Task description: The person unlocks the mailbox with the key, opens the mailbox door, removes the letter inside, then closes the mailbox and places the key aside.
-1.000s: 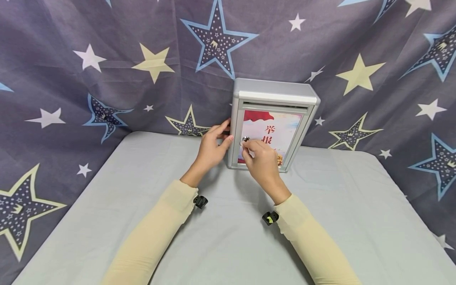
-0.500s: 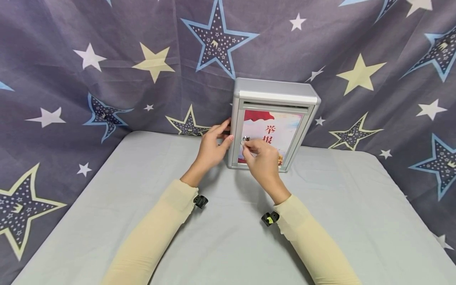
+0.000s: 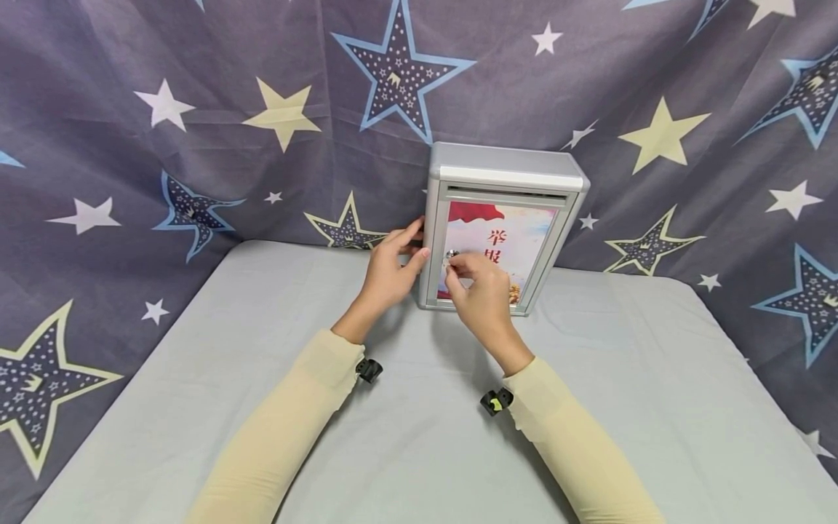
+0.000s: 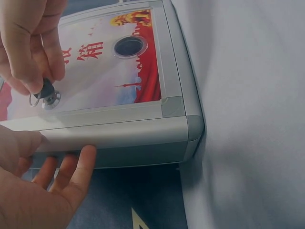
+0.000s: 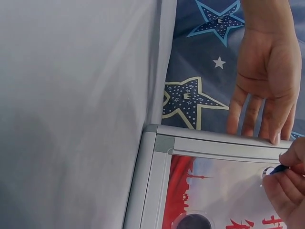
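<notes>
A silver-grey metal box [image 3: 524,222] with a slot near the top stands upright against the curtain. Red characters and a red-and-gold picture decorate its front panel. My right hand [image 3: 483,295] pinches the dark head of a key [image 4: 46,88] between thumb and fingers. That key sits at the round chrome lock [image 4: 52,100] by the panel's left edge, and a small metal ring [image 4: 33,100] hangs from it. My left hand [image 3: 388,276] touches the box's left side, thumb at the front edge, its other fingers extended along the side.
A dark round opening [image 4: 129,46] shows low on the panel. Pale grey cloth covers the table [image 3: 419,437]. Behind the box hangs a dark curtain [image 3: 216,160] printed with stars. Each wrist carries a small black strap mount [image 3: 369,370].
The right hand's fingers have shifted and turned slightly at the key. The left hand and the box stay where they were.
</notes>
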Tool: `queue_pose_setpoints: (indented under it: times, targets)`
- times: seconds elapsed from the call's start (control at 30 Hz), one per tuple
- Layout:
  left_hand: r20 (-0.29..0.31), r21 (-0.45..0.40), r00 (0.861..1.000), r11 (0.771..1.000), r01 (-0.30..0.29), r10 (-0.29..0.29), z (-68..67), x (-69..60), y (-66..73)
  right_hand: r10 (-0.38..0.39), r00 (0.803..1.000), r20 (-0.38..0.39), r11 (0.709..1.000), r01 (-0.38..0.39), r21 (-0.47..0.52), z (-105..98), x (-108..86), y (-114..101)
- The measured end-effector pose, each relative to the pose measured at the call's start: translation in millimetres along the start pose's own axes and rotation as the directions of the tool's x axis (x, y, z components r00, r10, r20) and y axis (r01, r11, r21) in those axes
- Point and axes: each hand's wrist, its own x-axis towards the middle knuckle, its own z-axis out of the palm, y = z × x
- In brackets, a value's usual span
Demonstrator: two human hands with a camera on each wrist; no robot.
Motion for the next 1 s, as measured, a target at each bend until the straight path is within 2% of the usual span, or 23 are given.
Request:
queue_pose_setpoints:
  times: [0.33, 0.63, 1.0]
  targets:
    - [0.003, -0.008, 1.000, 1.000, -0.009, 0.009, 0.3, 0.2, 1.0, -0.036, 0.999, 0.011, 0.999, 0.037, -0.027, -3, 0.4, 0]
    - [0.000, -0.014, 1.000, 1.000, 0.006, -0.006, -0.2, -0.1, 0.6, -0.056, 0.998, 0.013, 0.998, 0.056, -0.042, -4, 0.5, -1]
    - [-0.002, -0.011, 1.000, 1.000, 0.008, -0.008, 0.3, 0.2, 1.9, -0.029, 0.998, 0.050, 0.999, 0.031, -0.040, -11, 1.5, -3]
